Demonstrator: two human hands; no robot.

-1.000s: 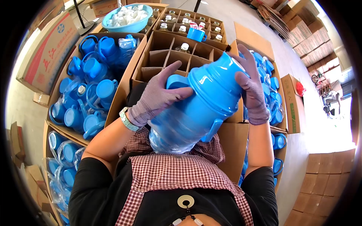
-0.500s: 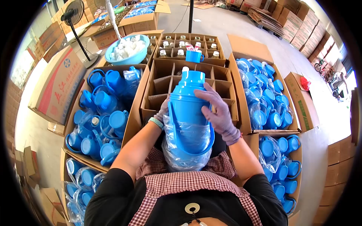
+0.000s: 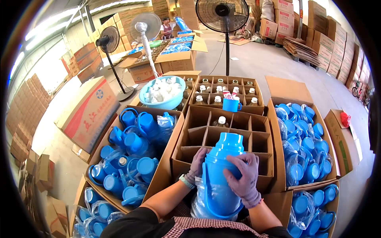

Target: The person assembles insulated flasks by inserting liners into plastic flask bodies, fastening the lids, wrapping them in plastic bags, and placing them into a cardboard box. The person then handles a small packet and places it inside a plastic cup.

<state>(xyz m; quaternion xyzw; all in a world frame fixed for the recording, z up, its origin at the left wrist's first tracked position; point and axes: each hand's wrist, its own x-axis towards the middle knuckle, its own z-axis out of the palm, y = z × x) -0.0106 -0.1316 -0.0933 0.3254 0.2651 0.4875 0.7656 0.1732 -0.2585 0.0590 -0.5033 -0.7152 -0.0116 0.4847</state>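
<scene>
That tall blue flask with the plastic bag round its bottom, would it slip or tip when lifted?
The blue flask looks smooth and its bag is loose film, so probably slippery. Tall and narrow, it may tip; both hands, left and right, steady it.

Bright daylight, strongest from the upper left and far right, blown out there. Heavy fisheye: black vignette corners, cartons bend at the edges. Sharp around the gloved fingers [image 3: 242, 164]; glare on the blue flask [image 3: 222, 174] just under them, soft shadows only.
</scene>
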